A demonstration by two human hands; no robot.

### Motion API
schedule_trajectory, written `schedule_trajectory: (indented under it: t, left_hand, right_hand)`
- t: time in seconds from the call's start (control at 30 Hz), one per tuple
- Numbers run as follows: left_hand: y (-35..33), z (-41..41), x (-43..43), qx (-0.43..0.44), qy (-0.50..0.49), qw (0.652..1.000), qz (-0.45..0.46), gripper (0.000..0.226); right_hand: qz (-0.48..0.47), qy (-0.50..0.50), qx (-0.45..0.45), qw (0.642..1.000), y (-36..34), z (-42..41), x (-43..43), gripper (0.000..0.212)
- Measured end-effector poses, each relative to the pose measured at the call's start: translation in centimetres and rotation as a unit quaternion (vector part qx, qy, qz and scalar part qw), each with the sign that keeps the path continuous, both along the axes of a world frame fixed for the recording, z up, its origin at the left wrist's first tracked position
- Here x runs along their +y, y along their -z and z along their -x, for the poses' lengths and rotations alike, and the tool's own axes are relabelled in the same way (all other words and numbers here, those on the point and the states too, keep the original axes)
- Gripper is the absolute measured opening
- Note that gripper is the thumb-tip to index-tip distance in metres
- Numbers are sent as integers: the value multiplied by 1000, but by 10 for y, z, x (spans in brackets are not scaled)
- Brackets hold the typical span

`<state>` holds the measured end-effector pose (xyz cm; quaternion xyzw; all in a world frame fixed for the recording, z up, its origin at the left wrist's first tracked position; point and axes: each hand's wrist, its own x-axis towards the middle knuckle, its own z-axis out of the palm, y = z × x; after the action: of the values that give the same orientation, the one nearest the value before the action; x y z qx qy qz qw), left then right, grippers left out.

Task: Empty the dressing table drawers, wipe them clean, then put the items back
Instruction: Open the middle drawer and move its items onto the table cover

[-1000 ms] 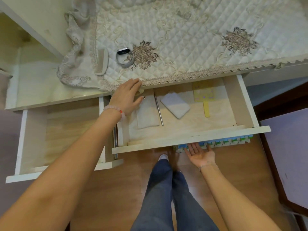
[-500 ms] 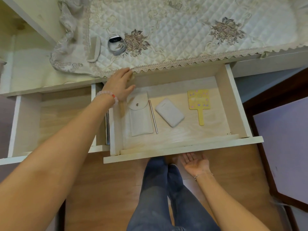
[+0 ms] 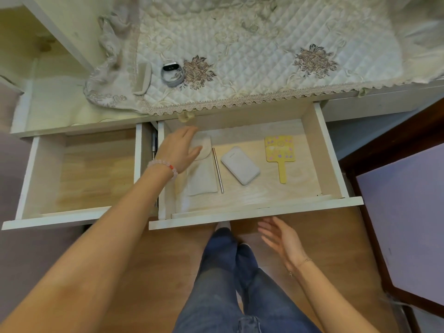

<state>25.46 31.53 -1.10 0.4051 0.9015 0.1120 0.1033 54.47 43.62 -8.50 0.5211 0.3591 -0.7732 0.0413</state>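
Two empty hands: left hand (image 3: 179,150), fingers loosely spread, over the pouch's (image 3: 203,181) upper end; pouch runs top-to-bottom; right hand (image 3: 281,239) open, lower centre, farther off.

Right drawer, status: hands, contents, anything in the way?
Left hand open over the pouch. Right hand open below the right drawer front. Metal rod, white case, yellow mirror inside. Nothing blocking.

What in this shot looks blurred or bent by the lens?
Head view: the left hand is smeared at its fingertips over the pouch, and the right hand is slightly soft; the white case and yellow mirror are sharp. Same view: the wide lens bends the lace edge.
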Motion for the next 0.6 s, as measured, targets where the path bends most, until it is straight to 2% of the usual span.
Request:
schedule_trajectory:
  t: [0.1, 0.2, 0.3, 0.43, 0.5, 0.6]
  left_hand:
    - [-5, -13, -4, 14, 1, 1000, -4, 49]
    - [-14, -24, -8, 30, -2, 999, -13, 48]
    - [-24, -36, -12, 50, 1, 998, -33, 46]
    - [-36, -52, -23, 76, -1, 995, -64, 45]
    - [-41, -62, -27, 84, -4, 994, -67, 50]
    - [-48, -78, -34, 86, -10, 993, -77, 54]
  right_hand:
    - [-142, -98, 8, 985, -26, 7, 4, 24]
    - [-281, -156, 53, 945, -52, 14, 10, 17]
    - [-423, -208, 61, 880, -70, 27, 25, 23]
    - [-581, -262, 63, 768, -86, 41, 45, 43]
    - [-627, -280, 59, 724, -92, 44, 52, 49]
    - [-664, -295, 49, 685, -99, 41, 57, 53]
